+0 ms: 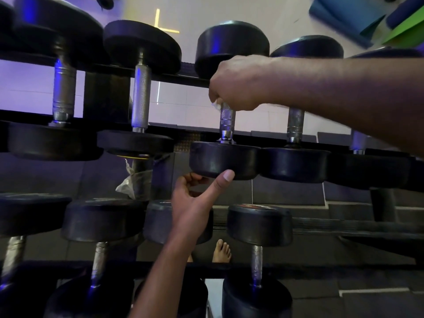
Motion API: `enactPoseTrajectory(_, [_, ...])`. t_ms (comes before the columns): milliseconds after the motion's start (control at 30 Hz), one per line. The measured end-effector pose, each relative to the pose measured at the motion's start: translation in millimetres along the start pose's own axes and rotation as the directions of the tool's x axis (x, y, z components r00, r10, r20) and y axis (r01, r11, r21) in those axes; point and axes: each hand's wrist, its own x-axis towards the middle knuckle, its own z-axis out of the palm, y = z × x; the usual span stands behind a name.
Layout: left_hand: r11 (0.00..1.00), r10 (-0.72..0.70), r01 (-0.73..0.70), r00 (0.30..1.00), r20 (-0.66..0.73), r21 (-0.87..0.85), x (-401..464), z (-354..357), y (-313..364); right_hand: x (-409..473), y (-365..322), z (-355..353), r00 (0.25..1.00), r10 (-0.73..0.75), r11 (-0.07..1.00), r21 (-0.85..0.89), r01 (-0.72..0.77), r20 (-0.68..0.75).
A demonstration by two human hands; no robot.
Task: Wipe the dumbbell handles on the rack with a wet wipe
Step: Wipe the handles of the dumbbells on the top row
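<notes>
Black dumbbells with steel handles lie across the upper tier of the rack (188,78). My right hand (238,83) grips the upper part of the middle dumbbell's handle (227,121), and a bit of white wet wipe (216,104) shows under its fingers. My left hand (195,196) holds that dumbbell's near weight head (223,160) from below, thumb pressed on its rim and fingers curled under it. Bare handles stand to the left (141,97) and right (295,125).
A lower tier carries more dumbbells (259,223). A crumpled white scrap (132,182) hangs by the rack's post. My bare foot (221,251) shows on the floor below. Blue and green mats (358,17) lie at the top right.
</notes>
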Motion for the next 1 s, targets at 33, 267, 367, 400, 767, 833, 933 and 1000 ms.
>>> enactPoseTrajectory(33, [1.000, 0.002, -0.002, 1.000, 0.002, -0.002, 0, 0, 0, 2, 0, 0, 0.998, 0.005, 1.000, 0.005, -0.006, 0.059])
enactPoseTrajectory(267, [1.000, 0.007, -0.007, 1.000, 0.030, -0.008, 5, 0, -4, 7, -9, -6, 0.980, -0.002, 0.998, 0.054, -0.009, 0.199])
enactPoseTrajectory(367, [1.000, 0.013, -0.013, 0.999, 0.042, -0.018, 6, 0, -6, 8, -14, -4, 0.941, -0.053, 0.992, 0.128, 0.010, 0.335])
enactPoseTrajectory(400, [1.000, 0.014, -0.013, 0.999, 0.048, -0.019, 6, 0, -7, 9, -16, 0, 0.929, -0.072, 0.985, 0.171, 0.009, 0.362])
enactPoseTrajectory(767, [1.000, -0.018, 0.017, 1.000, 0.015, 0.002, 3, 3, -13, -37, -19, 33, 1.000, 0.014, 0.855, 0.519, -0.021, 0.017])
enactPoseTrajectory(833, [0.999, -0.044, 0.044, 0.999, 0.010, -0.006, -2, 7, -12, -51, -10, 44, 0.996, 0.074, 0.788, 0.614, -0.033, -0.042])
enactPoseTrajectory(933, [0.998, -0.045, 0.045, 0.999, 0.007, -0.042, -13, 16, -12, -76, 4, 63, 0.980, 0.189, 0.577, 0.814, -0.063, -0.058])
enactPoseTrajectory(1000, [0.998, -0.032, 0.032, 0.999, 0.011, -0.045, -23, 28, -10, -93, 14, 75, 0.964, 0.261, 0.433, 0.899, -0.064, -0.057])
